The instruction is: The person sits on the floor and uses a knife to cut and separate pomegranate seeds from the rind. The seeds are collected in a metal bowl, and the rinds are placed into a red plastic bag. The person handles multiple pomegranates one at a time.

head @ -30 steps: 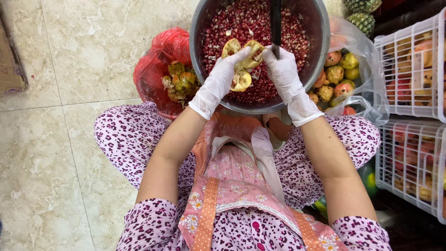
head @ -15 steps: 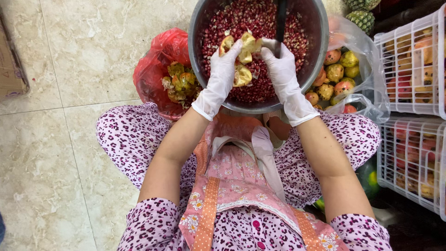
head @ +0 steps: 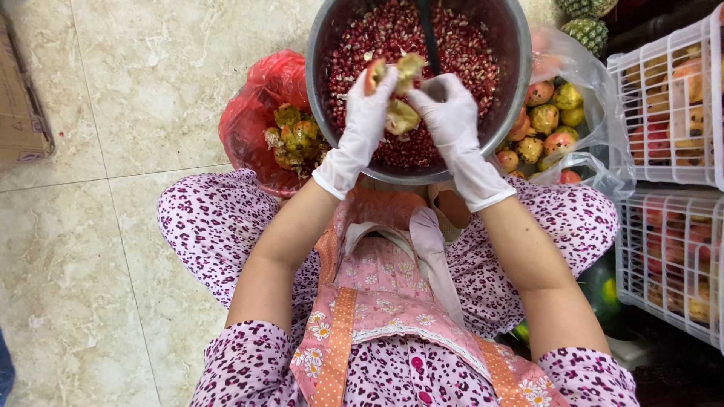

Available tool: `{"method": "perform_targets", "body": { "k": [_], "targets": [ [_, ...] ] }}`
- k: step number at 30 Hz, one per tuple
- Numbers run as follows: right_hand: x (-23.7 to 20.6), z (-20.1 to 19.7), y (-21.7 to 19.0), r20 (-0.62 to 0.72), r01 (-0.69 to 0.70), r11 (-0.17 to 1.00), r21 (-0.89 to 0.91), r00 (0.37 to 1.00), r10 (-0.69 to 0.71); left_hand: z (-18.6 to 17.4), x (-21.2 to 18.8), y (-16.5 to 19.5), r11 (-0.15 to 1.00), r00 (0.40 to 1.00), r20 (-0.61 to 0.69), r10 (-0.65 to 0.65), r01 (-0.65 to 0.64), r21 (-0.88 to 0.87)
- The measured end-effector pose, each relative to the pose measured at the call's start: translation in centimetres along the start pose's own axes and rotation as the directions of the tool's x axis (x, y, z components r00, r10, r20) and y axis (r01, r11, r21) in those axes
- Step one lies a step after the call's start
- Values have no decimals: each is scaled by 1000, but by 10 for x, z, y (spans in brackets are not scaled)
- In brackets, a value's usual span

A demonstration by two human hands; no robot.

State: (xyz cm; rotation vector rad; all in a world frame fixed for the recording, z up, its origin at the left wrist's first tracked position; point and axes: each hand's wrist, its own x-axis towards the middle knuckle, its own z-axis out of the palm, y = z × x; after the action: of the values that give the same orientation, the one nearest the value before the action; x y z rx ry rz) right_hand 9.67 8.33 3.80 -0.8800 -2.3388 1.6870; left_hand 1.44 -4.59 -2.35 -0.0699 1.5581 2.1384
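Both my hands wear white gloves and work over a large metal bowl [head: 324, 45] full of red pomegranate seeds [head: 460, 45]. My left hand [head: 369, 105] grips a broken piece of pomegranate [head: 400, 71], its yellowish pith showing. My right hand [head: 449, 109] is closed on the same fruit from the right side. A dark utensil handle [head: 428, 30] stands in the bowl just above my right hand.
A red plastic bag [head: 260, 90] with emptied rinds lies left of the bowl. A clear bag of whole pomegranates [head: 554, 124] sits to the right. White plastic crates [head: 671, 113] of fruit stand at the far right, pineapples [head: 584, 26] above them. A cardboard box [head: 23, 98] is at the left edge.
Both hands have lifted the pomegranate piece further up over the bowl and turned it, with the fingers working it apart.
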Motion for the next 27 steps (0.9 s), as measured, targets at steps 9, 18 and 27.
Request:
{"method": "perform_targets", "body": {
  "k": [9,18,27],
  "targets": [
    [16,2,11,136,96,964,247,982,-132,-1,4,-10,991,979,156,129,-122,-59],
    [11,-2,17,-51,135,991,5,990,-134,-3,0,-6,960,989,34,144,-148,238],
    [7,-8,10,177,-8,940,342,983,-56,-19,20,-23,992,981,143,129,-126,-32]
  ]
}}
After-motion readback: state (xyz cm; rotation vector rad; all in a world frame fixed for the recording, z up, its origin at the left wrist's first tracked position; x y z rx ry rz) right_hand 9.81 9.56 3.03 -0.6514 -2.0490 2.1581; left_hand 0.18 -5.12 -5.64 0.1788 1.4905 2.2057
